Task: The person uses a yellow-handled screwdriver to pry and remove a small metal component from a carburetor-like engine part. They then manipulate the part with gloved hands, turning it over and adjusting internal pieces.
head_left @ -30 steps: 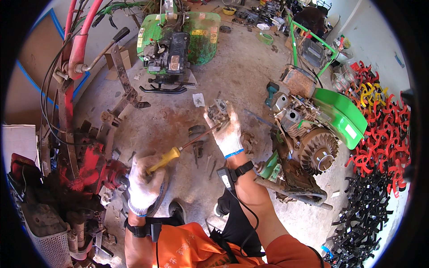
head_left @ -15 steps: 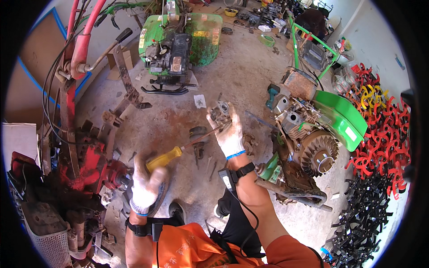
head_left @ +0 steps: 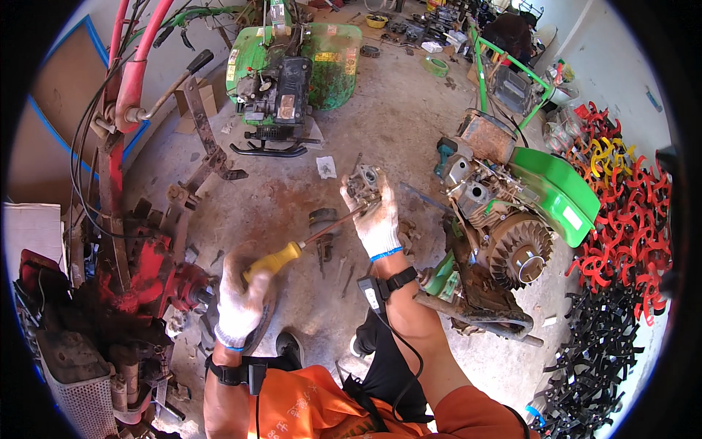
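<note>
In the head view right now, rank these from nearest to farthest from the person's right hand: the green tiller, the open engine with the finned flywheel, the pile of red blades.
1. Open engine: just right of the right hand.
2. Green tiller: ahead, upper left.
3. Red blades: far right, by the wall.

a green tiller (head_left: 292, 62) stands at the top of the concrete floor (head_left: 387, 124), with a small white scrap (head_left: 326, 167) lying just below it. to the right, a partly stripped engine (head_left: 504, 234) with a finned flywheel sits under a green cover (head_left: 559, 194). red and yellow tine blades (head_left: 621, 197) are heaped at the far right, black ones (head_left: 607, 351) below them. a red machine frame (head_left: 124, 219) fills the left side, beside what may be a perforated metal basket (head_left: 77, 391).
</note>
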